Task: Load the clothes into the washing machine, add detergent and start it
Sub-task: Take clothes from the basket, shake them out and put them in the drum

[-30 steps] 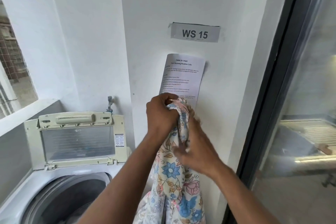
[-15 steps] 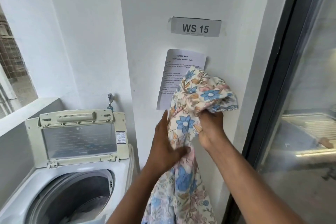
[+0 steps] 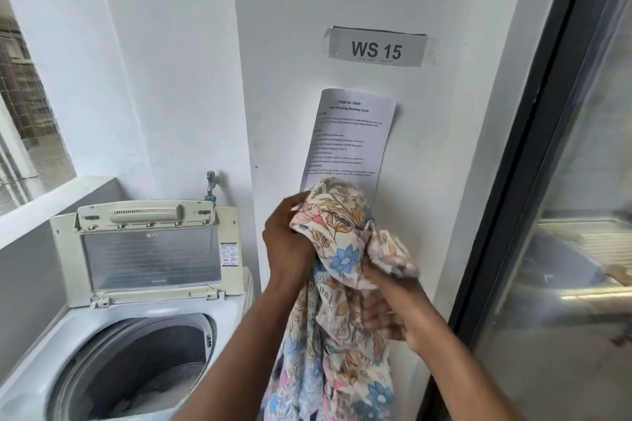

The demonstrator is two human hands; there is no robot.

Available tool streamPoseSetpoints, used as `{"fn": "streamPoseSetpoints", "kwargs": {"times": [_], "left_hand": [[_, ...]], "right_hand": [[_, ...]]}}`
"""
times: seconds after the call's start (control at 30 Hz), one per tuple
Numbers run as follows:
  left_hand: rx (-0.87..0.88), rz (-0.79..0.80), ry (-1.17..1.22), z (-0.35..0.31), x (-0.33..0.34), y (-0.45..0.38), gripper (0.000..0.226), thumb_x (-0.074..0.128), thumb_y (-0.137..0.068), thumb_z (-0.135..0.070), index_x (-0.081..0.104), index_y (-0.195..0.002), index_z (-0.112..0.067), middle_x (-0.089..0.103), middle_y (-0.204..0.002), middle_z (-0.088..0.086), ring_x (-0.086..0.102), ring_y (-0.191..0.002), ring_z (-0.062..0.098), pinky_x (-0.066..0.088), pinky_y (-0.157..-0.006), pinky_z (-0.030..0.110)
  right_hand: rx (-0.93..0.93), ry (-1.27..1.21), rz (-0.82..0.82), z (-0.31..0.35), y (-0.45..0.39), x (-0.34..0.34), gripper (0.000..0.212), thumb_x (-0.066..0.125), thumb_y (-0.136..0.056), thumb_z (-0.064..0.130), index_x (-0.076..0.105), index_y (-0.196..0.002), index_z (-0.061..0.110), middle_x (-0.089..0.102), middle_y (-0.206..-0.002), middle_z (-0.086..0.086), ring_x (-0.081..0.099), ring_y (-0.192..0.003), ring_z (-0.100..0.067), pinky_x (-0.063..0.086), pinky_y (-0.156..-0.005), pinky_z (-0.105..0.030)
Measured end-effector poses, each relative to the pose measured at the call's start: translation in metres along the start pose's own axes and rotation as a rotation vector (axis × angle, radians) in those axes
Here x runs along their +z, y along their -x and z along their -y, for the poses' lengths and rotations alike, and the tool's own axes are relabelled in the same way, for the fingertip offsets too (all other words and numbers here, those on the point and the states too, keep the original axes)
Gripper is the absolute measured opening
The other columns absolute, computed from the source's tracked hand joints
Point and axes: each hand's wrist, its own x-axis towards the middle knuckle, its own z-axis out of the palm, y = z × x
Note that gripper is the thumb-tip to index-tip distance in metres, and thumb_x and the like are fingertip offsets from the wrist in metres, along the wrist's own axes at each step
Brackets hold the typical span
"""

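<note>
**Q:** Drum first — where does it sit from your hands?

**Me:** Lower left of the frame. The washing machine (image 3: 130, 335) has its lid (image 3: 150, 249) tipped up against the wall, and the drum mouth (image 3: 136, 369) gapes open below it, with something pale lying at the bottom, too dim to name. My hands are right of it and higher, at centre frame.

**Q:** And the cloth?

**Me:** The floral garment (image 3: 335, 335) hangs long and vertical, top bunched up, tail dropping out of the bottom edge. My left hand (image 3: 290, 249) clenches the upper wad on the drum's side; my right hand (image 3: 390, 318) sits lower and further right, fingers curled into the fabric, though it is blurred.

**Q:** So which hand leads?

**Me:** The left, I'd judge. It's nearer the opening, so the swing goes down and leftward.

**Q:** Any edges in the way?

**Me:** The machine's right rim lies between cloth and drum, so the hanging tail probably needs lifting over it. Behind my hands is the wall with the instruction sheet (image 3: 349, 143) and WS 15 sign (image 3: 376, 48); at far right the glass door (image 3: 564, 215) closes that side.
</note>
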Motion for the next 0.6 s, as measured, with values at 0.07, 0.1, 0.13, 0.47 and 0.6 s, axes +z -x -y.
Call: {"fn": "streamPoseSetpoints", "kwargs": {"times": [0.07,0.1,0.13,0.47,0.6], "left_hand": [[0.045,0.007,-0.004,-0.01,0.003,-0.006,0.037,0.071,-0.081,-0.011,0.076,-0.116,-0.02,0.08,-0.102,-0.005,0.076,-0.093,0.006,0.062,-0.083,0.026],[0.065,0.013,-0.017,-0.014,0.005,-0.009,0.036,0.071,-0.082,-0.011,0.076,-0.117,-0.02,0.08,-0.102,-0.006,0.076,-0.092,0.003,0.061,-0.081,0.022],[0.078,0.021,-0.026,-0.018,0.008,-0.011,0.035,0.071,-0.085,-0.009,0.075,-0.117,-0.02,0.079,-0.101,-0.007,0.075,-0.091,0.001,0.059,-0.08,0.02],[0.232,0.355,-0.041,-0.042,0.044,-0.004,0.061,0.067,-0.076,0.013,0.069,-0.129,-0.016,0.077,-0.119,-0.002,0.072,-0.114,0.012,0.059,-0.099,0.044],[0.203,0.476,-0.039,-0.03,0.022,-0.001,0.082,0.063,-0.073,0.009,0.053,-0.149,-0.02,0.066,-0.139,-0.006,0.062,-0.129,0.007,0.054,-0.106,0.031]], "right_hand": [[-0.276,0.272,-0.314,-0.017,-0.009,-0.003,0.055,0.077,-0.071,0.072,0.07,-0.069,0.018,0.071,-0.059,-0.001,0.071,-0.056,-0.026,0.054,-0.048,-0.033],[-0.444,0.368,-0.479,-0.019,-0.011,-0.003,0.049,0.079,-0.07,0.07,0.067,-0.072,0.023,0.07,-0.067,0.005,0.068,-0.06,-0.021,0.055,-0.054,-0.033],[-0.61,0.405,-0.57,-0.018,-0.011,-0.002,0.047,0.08,-0.07,0.069,0.065,-0.087,0.027,0.068,-0.085,0.008,0.067,-0.073,-0.017,0.055,-0.062,-0.032],[-0.641,0.077,-0.335,0.005,-0.031,0.035,0.067,0.088,-0.069,0.037,0.063,-0.13,0.024,0.074,-0.119,0.005,0.07,-0.113,-0.017,0.058,-0.097,-0.043],[-0.545,-0.109,-0.425,0.02,-0.038,0.032,0.058,0.091,-0.07,0.014,0.068,-0.123,0.017,0.075,-0.11,0.006,0.072,-0.101,-0.01,0.06,-0.089,-0.03]]}}
